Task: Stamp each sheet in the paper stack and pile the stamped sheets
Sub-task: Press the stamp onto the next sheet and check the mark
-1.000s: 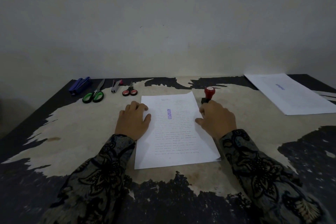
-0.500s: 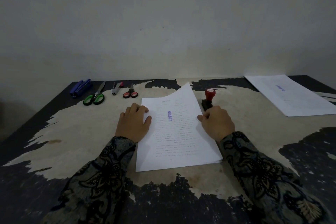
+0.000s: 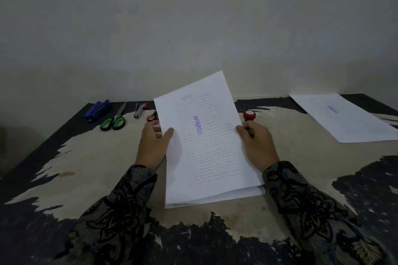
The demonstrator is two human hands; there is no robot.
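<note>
Now, sheet: we're holding the stamped sheet (image 3: 206,135) tilted up off the paper stack (image 3: 215,197).
Left hand (image 3: 154,146): pinching its left edge.
Right hand (image 3: 256,142): gripping the right edge; stamp (image 3: 249,116) just behind.

sheet (image 3: 206,146) white, purple stamp mark | stamp (image 3: 249,116) red | sleeve (image 3: 120,204) dark floral

Scissors (image 3: 113,123), staple remover (image 3: 139,110), blue stapler (image 3: 97,109)

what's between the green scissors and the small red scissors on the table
In the head view, a grey staple remover lies between the green scissors and the small red scissors, apart from both.
</note>
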